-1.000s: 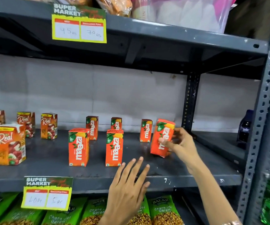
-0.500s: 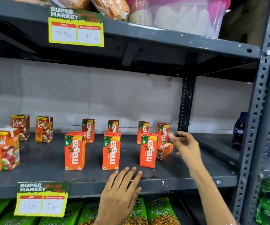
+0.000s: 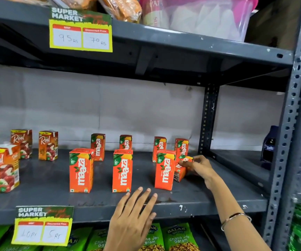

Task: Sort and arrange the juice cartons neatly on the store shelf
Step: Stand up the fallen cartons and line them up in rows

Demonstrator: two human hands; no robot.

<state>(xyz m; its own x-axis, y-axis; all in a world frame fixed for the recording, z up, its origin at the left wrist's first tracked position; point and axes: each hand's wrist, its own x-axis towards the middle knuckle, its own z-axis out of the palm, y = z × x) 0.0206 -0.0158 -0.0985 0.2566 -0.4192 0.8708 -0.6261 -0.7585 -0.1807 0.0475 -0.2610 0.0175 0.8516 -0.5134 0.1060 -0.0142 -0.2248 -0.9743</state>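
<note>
Grey shelf: right hand grips a toppled Maaza carton.

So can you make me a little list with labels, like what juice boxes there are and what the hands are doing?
shelf: grey metal shelf
Maaza cartons upright: seven, front row and back row
Maaza carton lying down: one, far right
Real cartons: on the left
right hand: gripping the lying carton
left hand: flat on the shelf edge, holding nothing
</note>
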